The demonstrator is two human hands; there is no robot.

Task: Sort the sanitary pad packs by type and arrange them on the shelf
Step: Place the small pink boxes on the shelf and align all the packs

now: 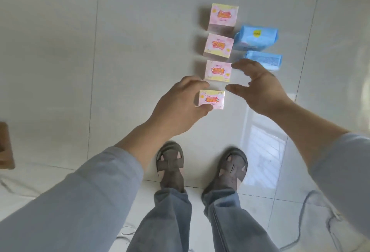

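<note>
Several pink and yellow pad packs lie in a column on the pale tiled floor. My left hand (180, 103) grips the nearest pink pack (212, 99) by its left side, fingers above and thumb below. Beyond it lie a second pink pack (218, 70), a third (218, 45) and the farthest (223, 17). My right hand (258, 87) hovers just right of the column, fingers spread and holding nothing. Two blue packs sit to the right: a large one (256, 37) and a smaller one (265, 60) partly behind my right hand.
My two feet in grey sandals (200, 163) stand just below the packs. A brown cardboard box corner (6, 147) shows at the left edge. A thin cable (306, 211) lies on the floor at lower right. No shelf is in view.
</note>
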